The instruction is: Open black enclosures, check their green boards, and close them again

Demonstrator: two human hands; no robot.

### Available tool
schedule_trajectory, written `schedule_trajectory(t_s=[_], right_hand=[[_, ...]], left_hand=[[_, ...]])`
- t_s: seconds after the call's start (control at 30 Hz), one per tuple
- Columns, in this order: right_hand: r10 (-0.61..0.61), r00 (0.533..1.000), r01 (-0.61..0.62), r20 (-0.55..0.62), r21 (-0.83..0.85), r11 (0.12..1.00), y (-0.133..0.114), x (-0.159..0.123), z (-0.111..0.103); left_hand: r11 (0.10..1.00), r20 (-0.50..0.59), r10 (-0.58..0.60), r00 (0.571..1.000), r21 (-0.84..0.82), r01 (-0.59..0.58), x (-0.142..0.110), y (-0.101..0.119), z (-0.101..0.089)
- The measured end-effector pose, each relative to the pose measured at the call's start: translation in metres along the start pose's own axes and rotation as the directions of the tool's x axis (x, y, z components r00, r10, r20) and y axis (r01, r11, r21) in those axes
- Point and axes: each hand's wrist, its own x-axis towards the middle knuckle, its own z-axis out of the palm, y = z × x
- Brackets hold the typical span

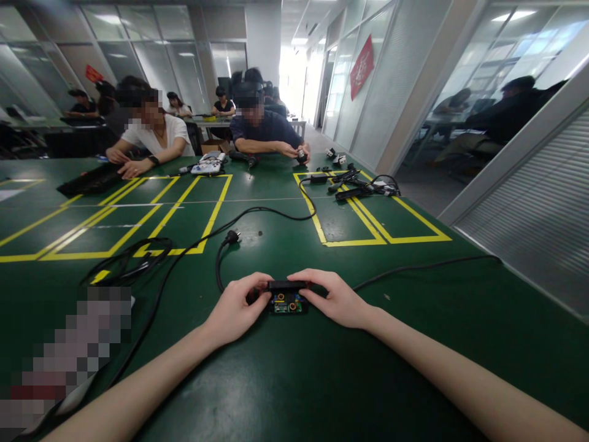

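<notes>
Low in the middle of the head view is a small power adapter with its casing apart. A black casing cover (287,285) stands on edge, pinched at both ends between my hands. Just below it a circuit board (286,304) with round copper coils lies exposed in the lower shell. My left hand (237,307) is closed on the cover's left end, thumb near the board's edge. At the right end, my right hand (339,299) grips it between thumb and fingers. A black cord with a plug (232,238) lies beyond my left hand.
Coiled black cable (138,258) lies at left, above a blurred-out object (78,356). A black cord (427,267) runs off to the right. Several adapters and cables (354,186) sit within yellow tape outlines. Across the green table two people work, near a power drill (243,158).
</notes>
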Motion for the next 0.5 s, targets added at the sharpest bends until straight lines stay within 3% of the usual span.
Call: schedule_trajectory(t_s=[0.5], right_hand=[[-0.075,0.997,0.074,0.006,0.106,0.992,-0.0033,0.0006,-0.0045]], left_hand=[[0.998,0.047,0.02,0.999,0.055,-0.023,-0.0011,0.0018,-0.0022]])
